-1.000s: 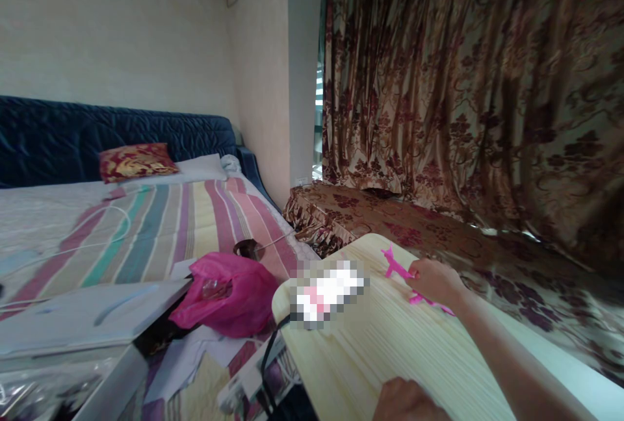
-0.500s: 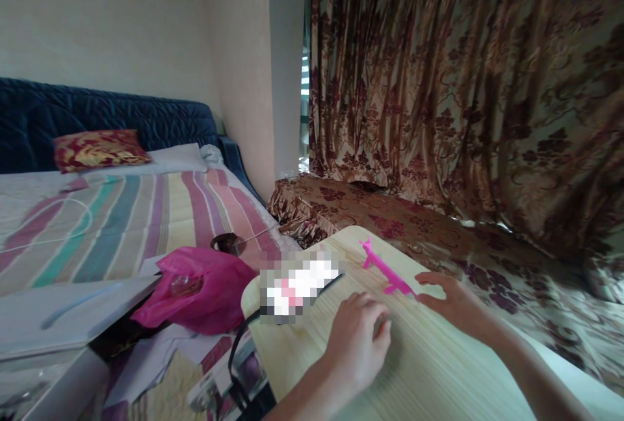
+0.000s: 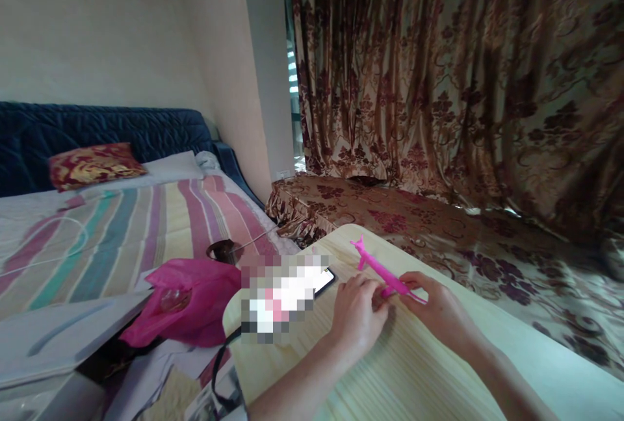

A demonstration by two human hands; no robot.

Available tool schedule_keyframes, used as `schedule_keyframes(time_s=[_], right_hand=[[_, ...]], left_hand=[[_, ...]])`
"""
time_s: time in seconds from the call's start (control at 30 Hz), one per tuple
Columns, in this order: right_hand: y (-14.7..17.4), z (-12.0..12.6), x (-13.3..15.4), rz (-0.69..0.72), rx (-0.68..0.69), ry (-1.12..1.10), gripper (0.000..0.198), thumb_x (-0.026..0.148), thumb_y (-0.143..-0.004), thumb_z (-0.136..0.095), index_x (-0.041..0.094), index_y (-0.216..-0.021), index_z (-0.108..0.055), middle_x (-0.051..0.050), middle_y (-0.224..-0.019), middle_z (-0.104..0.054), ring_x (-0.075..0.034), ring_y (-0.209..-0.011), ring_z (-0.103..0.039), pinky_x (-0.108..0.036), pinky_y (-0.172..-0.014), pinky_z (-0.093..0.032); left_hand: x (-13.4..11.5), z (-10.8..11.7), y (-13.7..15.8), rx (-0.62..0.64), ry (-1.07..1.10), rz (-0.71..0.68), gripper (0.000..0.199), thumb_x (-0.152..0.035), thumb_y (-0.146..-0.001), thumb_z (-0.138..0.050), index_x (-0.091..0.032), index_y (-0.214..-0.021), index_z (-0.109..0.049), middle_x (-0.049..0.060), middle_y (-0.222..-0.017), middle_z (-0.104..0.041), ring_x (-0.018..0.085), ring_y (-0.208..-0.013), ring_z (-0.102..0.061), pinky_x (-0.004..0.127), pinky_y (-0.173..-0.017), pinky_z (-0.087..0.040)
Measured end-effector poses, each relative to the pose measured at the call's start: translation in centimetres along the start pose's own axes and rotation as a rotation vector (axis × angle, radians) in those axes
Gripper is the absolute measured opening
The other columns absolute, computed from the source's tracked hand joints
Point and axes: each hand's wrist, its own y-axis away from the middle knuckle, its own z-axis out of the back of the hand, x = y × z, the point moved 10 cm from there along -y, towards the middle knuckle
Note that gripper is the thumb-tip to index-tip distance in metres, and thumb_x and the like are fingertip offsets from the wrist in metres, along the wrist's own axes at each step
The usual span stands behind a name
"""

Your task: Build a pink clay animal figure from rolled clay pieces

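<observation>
The pink strip (image 3: 383, 271) lies on the bench (image 3: 439, 369), long axis running far-left to near-right. Both hands meet at its near end: the right hand (image 3: 441, 314) pinches it, and the left hand (image 3: 358, 317), fingers curled, touches just beside.

Dim indoor scene under soft, warm, diffuse light. Daylight enters only through a narrow gap (image 3: 292, 76) beside the drawn curtain (image 3: 439, 70), where it is overexposed. The pale wall (image 3: 97, 25) is evenly lit and grainy. Shadows on the table (image 3: 429, 369) are faint, pooling beneath the hands. Wide-angle distortion bends and stretches the edges; the lower left corner is smeared. A pixelated patch (image 3: 283, 297) masks one area.
</observation>
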Motion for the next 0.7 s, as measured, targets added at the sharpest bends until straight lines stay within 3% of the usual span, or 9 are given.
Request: schedule_keyframes(time_s=[0.3, 0.5, 0.63, 0.7], right_hand=[[-0.1, -0.2, 1.4, -0.014, 0.022, -0.145, 0.015, 0.025, -0.078, -0.056, 0.023, -0.091, -0.063, -0.002, -0.090, -0.069, -0.019, -0.086, -0.063, -0.030, -0.081, -0.046], [-0.3, 0.6, 1.9, -0.026, 0.061, -0.231, 0.022, 0.036, -0.084, -0.051, 0.022, -0.089, -0.066, -0.002, -0.085, -0.070, -0.019, -0.081, -0.063, -0.027, -0.072, -0.048], [-1.3, 1.3, 0.9, -0.060, 0.035, -0.286, 0.030, 0.039, -0.086, -0.046, 0.019, -0.096, -0.066, -0.006, -0.095, -0.070, -0.022, -0.091, -0.062, -0.033, -0.082, -0.046], [-1.8, 0.6, 1.1, -0.059, 0.089, -0.342, 0.031, 0.038, -0.085, -0.049, 0.018, -0.100, -0.066, -0.007, -0.098, -0.070, -0.022, -0.092, -0.062, -0.034, -0.082, -0.047]], left_hand=[[0.1, -0.5, -0.8, -0.010, 0.099, -0.006, 0.007, -0.022, -0.075, -0.062, -0.021, -0.082, -0.064, 0.002, -0.081, -0.062, 0.019, -0.084, -0.057, 0.029, -0.073, -0.040], [0.1, -0.1, -1.1, -0.015, 0.196, -0.019, 0.008, -0.017, -0.078, -0.057, -0.020, -0.078, -0.065, 0.002, -0.079, -0.063, 0.016, -0.078, -0.057, 0.025, -0.068, -0.041], [0.2, 0.5, -1.3, -0.031, 0.265, -0.027, 0.014, -0.018, -0.082, -0.053, -0.019, -0.081, -0.066, 0.002, -0.081, -0.063, 0.014, -0.074, -0.057, 0.023, -0.067, -0.043], [0.4, 0.7, -1.3, -0.040, 0.291, -0.028, 0.015, -0.017, -0.083, -0.052, -0.018, -0.083, -0.066, 0.003, -0.083, -0.064, 0.014, -0.075, -0.058, 0.023, -0.068, -0.044]])
